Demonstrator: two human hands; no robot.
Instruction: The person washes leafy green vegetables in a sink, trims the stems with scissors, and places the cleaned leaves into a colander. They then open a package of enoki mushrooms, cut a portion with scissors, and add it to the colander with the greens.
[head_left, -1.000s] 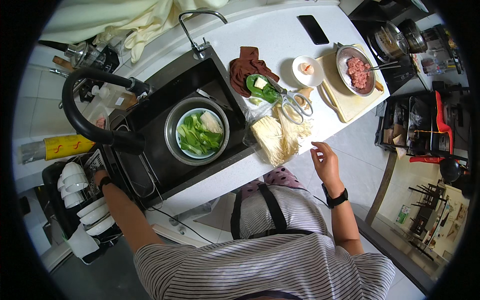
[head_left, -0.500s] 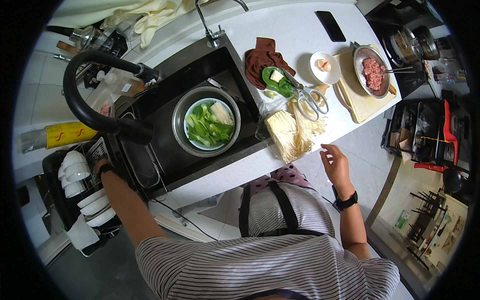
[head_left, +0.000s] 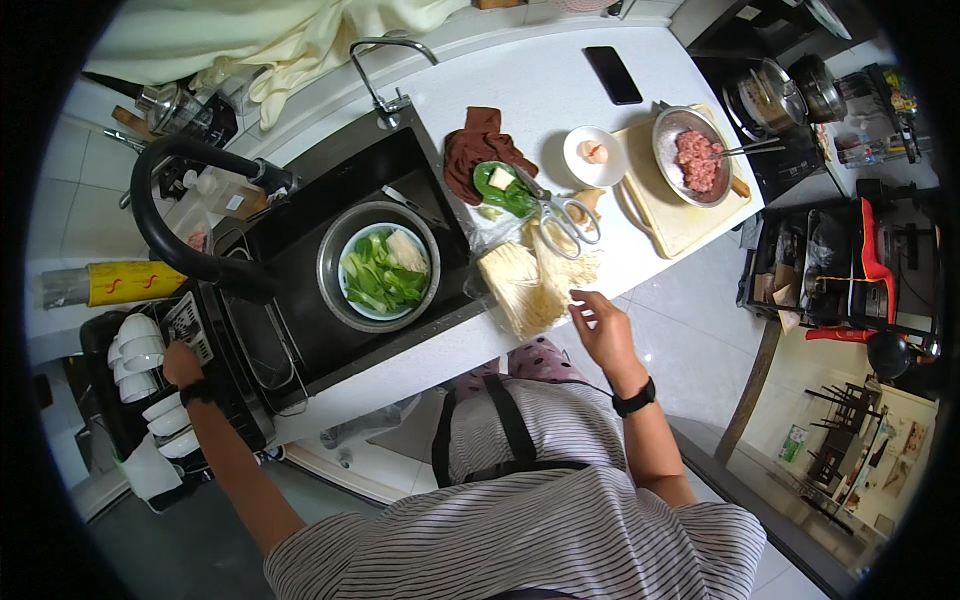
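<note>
My left hand (head_left: pixel 181 362) reaches far out to the left and rests on the dish rack (head_left: pixel 120 400), next to several white cups (head_left: pixel 140 345); whether it grips anything I cannot tell. My right hand (head_left: pixel 600 325) hovers with fingers spread at the counter's front edge, right beside a bundle of pale enoki mushrooms (head_left: pixel 530 280). Scissors (head_left: pixel 565 210) lie just beyond the mushrooms. In the black sink (head_left: pixel 310 190) a steel bowl (head_left: pixel 330 270) holds green leafy vegetables (head_left: pixel 380 275).
A brown cloth (head_left: pixel 480 150), a green dish (head_left: pixel 505 190), a small white bowl (head_left: pixel 594 155), a cutting board (head_left: pixel 680 215) with a bowl of minced meat (head_left: pixel 695 160), and a phone (head_left: pixel 613 74) lie on the white counter. A black hose (head_left: pixel 170 230) arcs over the sink. Pots (head_left: pixel 770 95) sit on the stove.
My left hand has stayed at the dish rack. My right hand has moved in closer to the enoki mushrooms at the counter edge. The view shifted slightly.
</note>
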